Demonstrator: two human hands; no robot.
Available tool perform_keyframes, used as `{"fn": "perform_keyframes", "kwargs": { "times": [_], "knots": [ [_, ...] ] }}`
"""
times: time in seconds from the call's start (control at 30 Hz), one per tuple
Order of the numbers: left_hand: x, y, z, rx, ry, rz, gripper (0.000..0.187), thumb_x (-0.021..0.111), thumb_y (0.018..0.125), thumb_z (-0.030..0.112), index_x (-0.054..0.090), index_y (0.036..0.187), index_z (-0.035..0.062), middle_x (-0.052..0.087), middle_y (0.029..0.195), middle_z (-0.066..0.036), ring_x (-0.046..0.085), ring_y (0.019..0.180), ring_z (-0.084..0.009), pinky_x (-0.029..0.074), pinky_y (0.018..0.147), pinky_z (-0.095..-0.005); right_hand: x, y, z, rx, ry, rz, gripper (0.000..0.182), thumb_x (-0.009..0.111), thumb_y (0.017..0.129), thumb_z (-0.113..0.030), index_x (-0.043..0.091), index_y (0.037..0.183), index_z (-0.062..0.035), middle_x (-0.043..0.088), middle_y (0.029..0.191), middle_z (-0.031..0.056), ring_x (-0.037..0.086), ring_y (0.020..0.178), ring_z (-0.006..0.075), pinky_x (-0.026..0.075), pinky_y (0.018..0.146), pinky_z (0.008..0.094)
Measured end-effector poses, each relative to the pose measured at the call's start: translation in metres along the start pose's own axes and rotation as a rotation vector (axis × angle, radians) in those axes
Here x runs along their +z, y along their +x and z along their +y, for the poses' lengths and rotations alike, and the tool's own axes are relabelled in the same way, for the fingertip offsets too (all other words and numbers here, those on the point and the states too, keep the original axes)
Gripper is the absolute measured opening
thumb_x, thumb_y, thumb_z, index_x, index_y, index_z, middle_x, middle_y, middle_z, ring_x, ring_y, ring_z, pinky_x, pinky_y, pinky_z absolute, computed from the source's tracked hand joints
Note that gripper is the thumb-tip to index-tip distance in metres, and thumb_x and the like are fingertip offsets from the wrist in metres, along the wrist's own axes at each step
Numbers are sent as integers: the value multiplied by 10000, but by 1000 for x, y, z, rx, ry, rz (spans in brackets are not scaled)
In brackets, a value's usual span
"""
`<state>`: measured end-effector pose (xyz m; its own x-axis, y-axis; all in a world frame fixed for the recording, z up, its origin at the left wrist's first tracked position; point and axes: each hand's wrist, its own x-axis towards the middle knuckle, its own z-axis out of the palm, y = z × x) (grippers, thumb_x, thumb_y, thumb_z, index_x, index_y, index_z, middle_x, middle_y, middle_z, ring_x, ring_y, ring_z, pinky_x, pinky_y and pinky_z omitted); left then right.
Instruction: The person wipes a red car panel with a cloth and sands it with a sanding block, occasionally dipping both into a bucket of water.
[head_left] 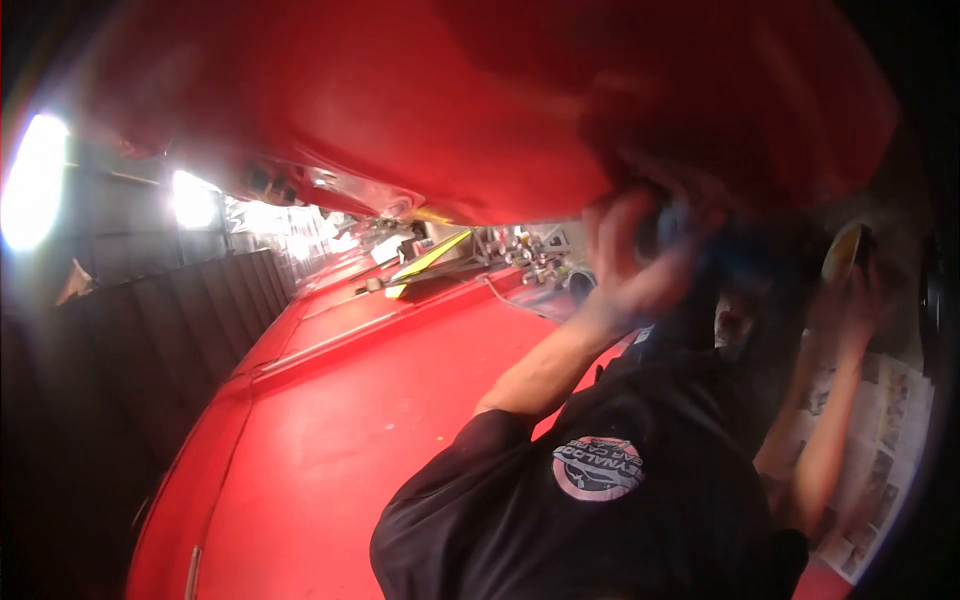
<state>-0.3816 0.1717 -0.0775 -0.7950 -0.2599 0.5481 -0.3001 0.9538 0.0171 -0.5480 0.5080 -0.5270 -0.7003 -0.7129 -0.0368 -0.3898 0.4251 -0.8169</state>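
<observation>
In the head view, we have a curved red panel [400,100] hanging over our left hand [630,250], fingers bent at a blurred dark object [697,238], our right hand [858,300] at a yellowish pad [846,252], both grips unclear, newspaper [905,405] near that forearm, and a ridge [325,345] bounding the open red surface [360,430].

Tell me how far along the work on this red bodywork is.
Looks done: printed paper is laid out at the right, and the lower red panel shines. In hand: the left hand, blurred, works close to the upper red panel; the right hand is at a yellow-edged thing. Perhaps left: pale specks on the lower panel. Overall progress isn't clear.
</observation>
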Motion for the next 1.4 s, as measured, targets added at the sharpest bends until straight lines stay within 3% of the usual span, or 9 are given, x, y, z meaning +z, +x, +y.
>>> {"fn": "perform_keyframes", "kwargs": {
  "times": [0.57,0.63,0.7,0.77,0.9,1.03,1.1,1.17,1.4],
  "knots": [
    [8,-195,-34,-322,-88,-672,547,706,755,-62,824,1184,256,632,1256,-141,614,1111,-395,588,859,-493,29,-27,5,-67,-168,-62,364,502,1156,-156,721,1435,-72,623,1535,224,573,1437,362,396,1222,415],
    [8,-197,-29,-386,-122,-627,582,712,734,-90,822,1191,252,628,1266,-157,615,1130,-397,586,879,-488,28,-17,-64,355,263,-178,377,500,1129,-172,745,1397,-70,614,1528,248,570,1440,367,395,1222,413],
    [11,-184,-16,-414,-172,-560,580,723,738,-104,820,1191,244,632,1261,-155,618,1134,-394,580,898,-469,73,-41,-84,168,593,-125,390,581,1105,-240,717,1430,-74,626,1509,217,585,1411,360,412,1220,419],
    [13,-171,2,-442,-225,-481,577,734,742,-118,817,1191,236,636,1255,-152,621,1138,-391,573,916,-449,76,-24,-170,856,1240,-130,422,634,1081,-267,675,1454,-72,647,1468,170,634,1328,345,480,1178,442],
    [16,-142,35,-921,-847,-377,556,782,840,-71,763,1324,203,610,1373,-210,639,1208,-411,537,1015,-421,36,-4,-286,939,1852,-404,412,613,1090,-270,627,1443,-58,691,1373,108,700,1182,267,599,1039,447],
    [-36,-95,17,-149,-697,-646,704,802,874,116,591,1543,184,563,1484,-261,635,1299,-465,552,1062,-548,36,-14,-277,895,2152,-778,445,483,1128,-408,658,1407,-109,750,1278,60,720,1157,241,604,996,446],
    [-55,-80,-6,142,-529,-350,680,785,890,226,592,1538,159,534,1566,-260,605,1390,-444,500,1135,-618,20,-14,-310,1221,1988,-276,466,471,1109,-413,619,1456,-139,714,1371,92,717,1190,282,629,900,554],
    [-90,-49,-49,321,-328,-307,663,750,942,359,588,1547,142,493,1645,-235,526,1496,-434,411,1203,-671,11,-14,-310,708,1780,-534,493,445,1102,-405,606,1491,-148,692,1415,138,692,1244,357,611,945,584],
    [-119,-49,-214,738,316,-384,930,629,957,623,336,1725,188,255,1819,-62,212,1683,-271,87,1356,-605,-19,-16,-343,402,1751,-343,603,444,1087,-436,529,1580,-100,625,1483,253,626,1321,500,558,1016,692]
  ]
}}
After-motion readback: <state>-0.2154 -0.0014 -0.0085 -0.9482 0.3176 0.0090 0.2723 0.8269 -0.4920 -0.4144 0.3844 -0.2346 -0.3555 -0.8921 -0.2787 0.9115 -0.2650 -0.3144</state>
